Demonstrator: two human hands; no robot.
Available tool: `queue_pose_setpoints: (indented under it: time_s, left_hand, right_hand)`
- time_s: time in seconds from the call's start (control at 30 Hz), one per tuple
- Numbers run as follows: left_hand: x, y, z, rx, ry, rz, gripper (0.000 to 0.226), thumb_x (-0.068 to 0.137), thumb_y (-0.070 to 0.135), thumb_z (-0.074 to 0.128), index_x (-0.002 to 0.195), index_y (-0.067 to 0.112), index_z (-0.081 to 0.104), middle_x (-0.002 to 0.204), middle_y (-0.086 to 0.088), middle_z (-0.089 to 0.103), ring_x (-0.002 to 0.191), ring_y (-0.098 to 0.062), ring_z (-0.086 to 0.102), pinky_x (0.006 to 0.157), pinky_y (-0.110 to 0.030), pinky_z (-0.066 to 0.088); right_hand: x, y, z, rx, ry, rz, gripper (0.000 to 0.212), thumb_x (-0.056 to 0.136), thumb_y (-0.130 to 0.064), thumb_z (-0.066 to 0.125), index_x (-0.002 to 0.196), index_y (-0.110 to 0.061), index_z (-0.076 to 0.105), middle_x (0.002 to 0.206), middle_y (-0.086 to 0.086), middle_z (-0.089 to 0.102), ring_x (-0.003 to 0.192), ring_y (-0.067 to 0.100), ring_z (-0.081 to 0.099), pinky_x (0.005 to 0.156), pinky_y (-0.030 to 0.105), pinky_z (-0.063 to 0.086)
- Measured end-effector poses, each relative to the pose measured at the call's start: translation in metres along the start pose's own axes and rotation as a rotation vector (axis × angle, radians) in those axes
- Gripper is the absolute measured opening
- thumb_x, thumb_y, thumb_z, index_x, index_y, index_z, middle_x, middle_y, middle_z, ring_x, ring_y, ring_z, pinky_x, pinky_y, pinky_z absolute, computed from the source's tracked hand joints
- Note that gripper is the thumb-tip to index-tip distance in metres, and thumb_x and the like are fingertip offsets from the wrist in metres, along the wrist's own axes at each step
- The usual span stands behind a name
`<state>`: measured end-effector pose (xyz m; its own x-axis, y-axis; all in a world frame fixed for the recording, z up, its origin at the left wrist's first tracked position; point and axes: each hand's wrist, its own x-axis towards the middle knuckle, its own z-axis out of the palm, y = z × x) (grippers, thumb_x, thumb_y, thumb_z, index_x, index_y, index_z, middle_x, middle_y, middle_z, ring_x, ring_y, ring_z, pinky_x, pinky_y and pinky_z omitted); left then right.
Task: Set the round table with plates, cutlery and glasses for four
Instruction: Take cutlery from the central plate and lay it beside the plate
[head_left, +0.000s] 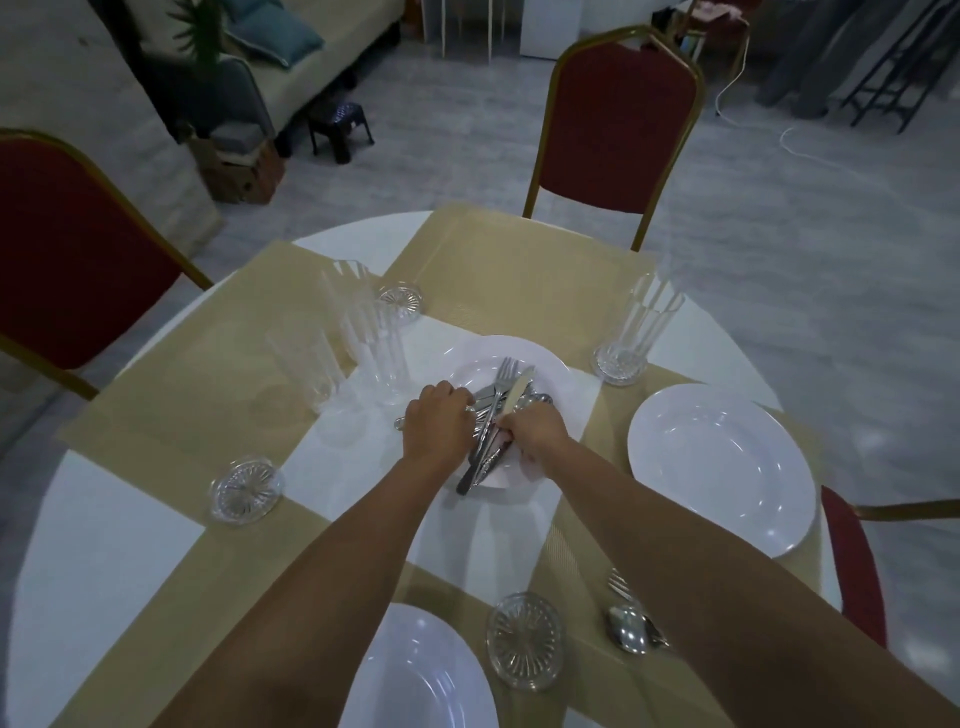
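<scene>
A white plate (545, 364) in the table's middle carries a pile of cutlery (485, 452). My left hand (436, 423) rests on the pile with its fingers curled over the handles. My right hand (535, 431) grips a knife (517, 392) and a fork (504, 376) that point away from me. Two more white plates sit on beige placemats, one at the right (722, 467) and one at the near edge (415, 675). A fork and spoon (631, 621) lie by my right forearm. Three tall clear glasses (363, 338) stand left of the centre plate, another (644, 327) on a coaster at the right.
Glass coasters lie at the left (247, 491), near front (524, 639) and back (400, 301). Red chairs with gold frames stand at the far side (618, 130), the left (67, 249) and the right (857, 566). The round white table (104, 561) carries several beige placemats.
</scene>
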<state>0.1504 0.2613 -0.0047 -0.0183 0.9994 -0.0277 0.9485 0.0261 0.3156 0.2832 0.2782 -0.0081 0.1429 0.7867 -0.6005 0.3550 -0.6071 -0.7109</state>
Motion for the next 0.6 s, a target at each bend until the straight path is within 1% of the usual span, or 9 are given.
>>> queue_pose_setpoints:
  time_s: [0.03, 0.07, 0.1, 0.17, 0.27, 0.33, 0.43, 0.53, 0.6]
  left_hand:
    - [0.0, 0.004, 0.0, -0.017, -0.016, -0.002, 0.025, 0.094, 0.024, 0.049, 0.114, 0.022, 0.064, 0.114, -0.002, 0.06, 0.11, -0.024, 0.051, 0.089, -0.035, 0.039]
    - [0.001, 0.008, 0.001, -0.031, -0.034, -0.009, 0.024, 0.094, 0.025, 0.05, 0.112, 0.022, 0.065, 0.113, -0.002, 0.061, 0.109, -0.024, 0.052, 0.089, -0.036, 0.04]
    - [0.001, 0.011, 0.002, -0.042, -0.052, -0.021, 0.023, 0.093, 0.027, 0.052, 0.111, 0.022, 0.065, 0.112, -0.003, 0.062, 0.108, -0.025, 0.053, 0.089, -0.037, 0.041]
    - [0.002, 0.015, 0.004, -0.053, -0.081, -0.048, 0.024, 0.09, 0.03, 0.055, 0.109, 0.021, 0.067, 0.11, -0.005, 0.063, 0.107, -0.027, 0.055, 0.088, -0.037, 0.044]
    - [0.002, 0.019, 0.007, -0.053, -0.092, -0.073, 0.024, 0.088, 0.025, 0.056, 0.108, 0.019, 0.068, 0.11, -0.007, 0.062, 0.107, -0.029, 0.056, 0.088, -0.039, 0.047]
    - [0.003, 0.02, 0.008, -0.057, -0.087, -0.087, 0.024, 0.088, 0.021, 0.054, 0.108, 0.02, 0.068, 0.11, -0.007, 0.061, 0.107, -0.029, 0.056, 0.088, -0.039, 0.048]
    - [0.005, 0.022, 0.009, -0.084, -0.099, -0.127, 0.026, 0.088, 0.016, 0.052, 0.107, 0.021, 0.069, 0.111, -0.007, 0.061, 0.107, -0.03, 0.057, 0.087, -0.038, 0.048]
    - [0.009, 0.025, 0.007, -0.09, -0.11, -0.174, 0.025, 0.086, 0.015, 0.052, 0.103, 0.018, 0.07, 0.108, -0.007, 0.064, 0.105, -0.03, 0.059, 0.084, -0.037, 0.049]
    - [0.011, 0.027, 0.007, -0.076, -0.115, -0.179, 0.023, 0.086, 0.016, 0.052, 0.102, 0.015, 0.069, 0.106, -0.007, 0.066, 0.104, -0.03, 0.059, 0.082, -0.037, 0.048]
  right_hand:
    - [-0.005, -0.001, -0.005, -0.01, -0.014, 0.009, 0.023, 0.084, -0.009, 0.066, 0.065, -0.012, 0.054, 0.06, 0.006, 0.056, 0.057, 0.022, 0.056, 0.054, 0.023, 0.047]
    - [-0.007, 0.0, -0.011, -0.014, -0.031, 0.032, 0.028, 0.088, -0.011, 0.063, 0.062, -0.013, 0.052, 0.057, 0.005, 0.052, 0.05, 0.018, 0.048, 0.047, 0.024, 0.039]
    - [-0.007, 0.002, -0.017, -0.001, -0.05, 0.06, 0.033, 0.09, -0.013, 0.062, 0.059, -0.013, 0.051, 0.055, 0.005, 0.049, 0.046, 0.018, 0.043, 0.044, 0.024, 0.034]
    - [-0.009, 0.006, -0.025, 0.055, -0.08, 0.086, 0.036, 0.093, -0.015, 0.059, 0.058, -0.013, 0.05, 0.054, 0.007, 0.047, 0.044, 0.018, 0.04, 0.045, 0.022, 0.031]
    - [-0.012, 0.008, -0.034, 0.113, -0.12, 0.067, 0.036, 0.097, -0.016, 0.055, 0.061, -0.012, 0.05, 0.054, 0.006, 0.047, 0.046, 0.02, 0.041, 0.047, 0.026, 0.034]
    - [-0.015, 0.008, -0.038, 0.164, -0.142, 0.047, 0.031, 0.098, -0.015, 0.051, 0.067, -0.012, 0.05, 0.058, 0.006, 0.048, 0.047, 0.019, 0.044, 0.047, 0.025, 0.038]
    - [-0.021, 0.008, -0.041, 0.24, -0.153, 0.049, 0.021, 0.099, -0.012, 0.045, 0.082, -0.009, 0.055, 0.066, 0.008, 0.058, 0.049, 0.019, 0.057, 0.049, 0.028, 0.052]
    - [-0.028, 0.012, -0.046, 0.286, -0.136, 0.047, 0.026, 0.1, -0.007, 0.04, 0.08, -0.006, 0.056, 0.072, 0.013, 0.063, 0.054, 0.025, 0.062, 0.05, 0.033, 0.057]
    - [-0.03, 0.017, -0.05, 0.308, -0.097, 0.054, 0.025, 0.101, -0.007, 0.036, 0.082, -0.006, 0.052, 0.074, 0.014, 0.062, 0.057, 0.025, 0.061, 0.048, 0.032, 0.057]
